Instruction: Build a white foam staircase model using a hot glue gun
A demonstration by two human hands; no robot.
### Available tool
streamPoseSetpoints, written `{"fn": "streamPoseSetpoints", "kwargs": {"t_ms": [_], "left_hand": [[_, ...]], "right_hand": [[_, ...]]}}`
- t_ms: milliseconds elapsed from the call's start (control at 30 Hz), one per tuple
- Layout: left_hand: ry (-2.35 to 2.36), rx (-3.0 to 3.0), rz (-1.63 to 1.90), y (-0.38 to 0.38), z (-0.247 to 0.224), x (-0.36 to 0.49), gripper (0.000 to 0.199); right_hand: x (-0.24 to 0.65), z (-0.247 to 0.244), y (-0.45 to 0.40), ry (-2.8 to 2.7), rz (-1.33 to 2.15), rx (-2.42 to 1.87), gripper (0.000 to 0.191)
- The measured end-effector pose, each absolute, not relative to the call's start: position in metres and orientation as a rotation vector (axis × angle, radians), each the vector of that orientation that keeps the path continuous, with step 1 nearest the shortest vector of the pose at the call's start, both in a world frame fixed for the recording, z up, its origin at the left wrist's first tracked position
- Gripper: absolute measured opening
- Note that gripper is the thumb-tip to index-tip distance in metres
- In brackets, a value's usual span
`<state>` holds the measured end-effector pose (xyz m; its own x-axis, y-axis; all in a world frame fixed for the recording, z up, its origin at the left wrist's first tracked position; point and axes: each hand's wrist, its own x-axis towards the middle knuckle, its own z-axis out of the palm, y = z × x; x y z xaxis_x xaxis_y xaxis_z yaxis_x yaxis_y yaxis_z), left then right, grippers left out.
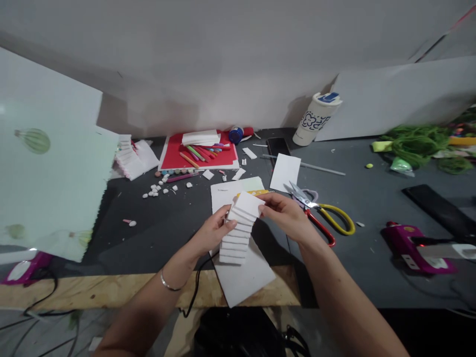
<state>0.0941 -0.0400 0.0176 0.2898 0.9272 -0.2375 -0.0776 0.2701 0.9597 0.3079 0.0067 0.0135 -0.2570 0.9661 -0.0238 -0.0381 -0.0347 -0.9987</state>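
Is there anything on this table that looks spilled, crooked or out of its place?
Yes. Small white pellets lie scattered loose on the dark table left of the hands. The white sheet under the folded paper stack lies crooked, its corner hanging over the table's front edge.

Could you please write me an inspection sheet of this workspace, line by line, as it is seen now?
Surface: dark grey table top with a bare wooden front edge.
Job's things: stepped stack of white foam pieces, standing on a white sheet.
Clutter: scissors, purple glue gun, red sheet with coloured pens, small white pebbles, phone, white cup, green yarn.
Grippers: left hand grips the stack's side; right hand pinches the top piece.
Cables: black cable hangs over the front edge; another by a second glue gun.
Surroundings: pale wall, white boards leaning on it.
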Motion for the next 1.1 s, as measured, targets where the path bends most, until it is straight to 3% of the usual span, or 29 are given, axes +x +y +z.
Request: {"fn": "streamPoseSetpoints", "kwargs": {"t_ms": [700,1100], "left_hand": [[1.099,0.952,0.882,-0.033,0.025,0.1,0.053],[1.161,0.931,0.916,-0.029,0.024,0.101,0.034]], "right_hand": [[0.307,0.004,0.007,-1.381,1.439,-1.071,0.028],[0.307,0.005,0.007,-1.383,1.412,-1.074,0.029]]}}
